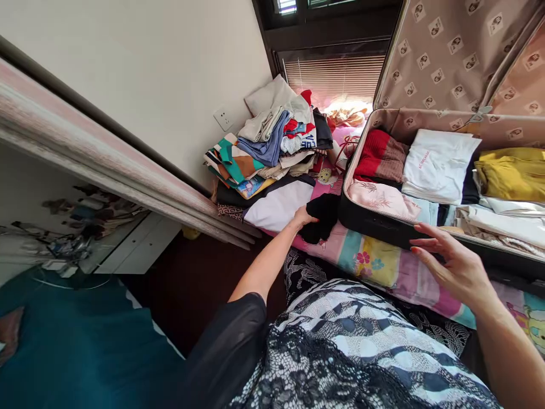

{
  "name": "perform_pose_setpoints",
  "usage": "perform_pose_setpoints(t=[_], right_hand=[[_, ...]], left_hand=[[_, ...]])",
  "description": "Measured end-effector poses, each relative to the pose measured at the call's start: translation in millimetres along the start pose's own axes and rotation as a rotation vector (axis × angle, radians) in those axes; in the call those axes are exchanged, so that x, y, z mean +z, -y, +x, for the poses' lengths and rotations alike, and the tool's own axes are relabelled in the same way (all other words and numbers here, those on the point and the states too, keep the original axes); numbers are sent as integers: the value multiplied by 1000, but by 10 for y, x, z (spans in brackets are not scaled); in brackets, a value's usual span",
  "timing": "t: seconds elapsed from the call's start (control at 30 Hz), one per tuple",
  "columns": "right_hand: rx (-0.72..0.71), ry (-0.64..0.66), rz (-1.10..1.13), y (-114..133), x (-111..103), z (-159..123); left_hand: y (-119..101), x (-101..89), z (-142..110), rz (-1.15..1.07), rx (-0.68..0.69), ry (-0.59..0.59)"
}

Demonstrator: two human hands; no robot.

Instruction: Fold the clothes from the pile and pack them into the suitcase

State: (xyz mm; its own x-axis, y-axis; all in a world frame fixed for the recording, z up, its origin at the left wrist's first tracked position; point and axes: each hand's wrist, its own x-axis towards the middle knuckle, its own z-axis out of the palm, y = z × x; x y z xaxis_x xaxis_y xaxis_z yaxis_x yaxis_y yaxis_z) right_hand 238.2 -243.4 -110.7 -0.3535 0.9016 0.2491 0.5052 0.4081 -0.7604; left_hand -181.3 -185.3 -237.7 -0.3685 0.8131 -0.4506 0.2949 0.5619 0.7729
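My left hand is stretched out over the bed and grips a small black garment lying beside the open suitcase. My right hand hovers at the suitcase's near black rim, fingers spread and holding nothing. Inside the suitcase lie folded clothes: a red knit piece, a white folded item, a yellow garment and a pink floral piece. A heap of folded clothes sits to the left of the black garment, against the wall.
The bed has a pink floral sheet. A white wall with a socket stands behind the heap. A mirrored wardrobe door lies to the left. A window with blinds is at the far end. Dark floor lies below.
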Motion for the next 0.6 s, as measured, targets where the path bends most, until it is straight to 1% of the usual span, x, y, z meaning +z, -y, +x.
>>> perform_pose_setpoints(t=[0.1,0.17,0.23,0.3,0.37,0.4,0.47,0.6], right_hand=[[7,-25,50,5,80,-26],[26,-46,74,15,90,-40],[53,-50,92,26,86,-56],[63,-41,108,40,93,-68],[53,-13,137,65,131,-69],[39,6,150,86,164,-65],[2,37,169,152,254,-41],[-86,83,215,379,418,82]], left_hand=[[31,75,-143,-172,-4,47],[50,43,-272,-290,-16,123],[79,-54,-415,-450,-15,206],[120,-187,-567,-692,8,249],[155,-327,-721,-930,59,238],[163,-395,-799,-1006,89,221],[146,-524,-951,-1043,151,191],[-11,-787,-1226,-945,273,219]])
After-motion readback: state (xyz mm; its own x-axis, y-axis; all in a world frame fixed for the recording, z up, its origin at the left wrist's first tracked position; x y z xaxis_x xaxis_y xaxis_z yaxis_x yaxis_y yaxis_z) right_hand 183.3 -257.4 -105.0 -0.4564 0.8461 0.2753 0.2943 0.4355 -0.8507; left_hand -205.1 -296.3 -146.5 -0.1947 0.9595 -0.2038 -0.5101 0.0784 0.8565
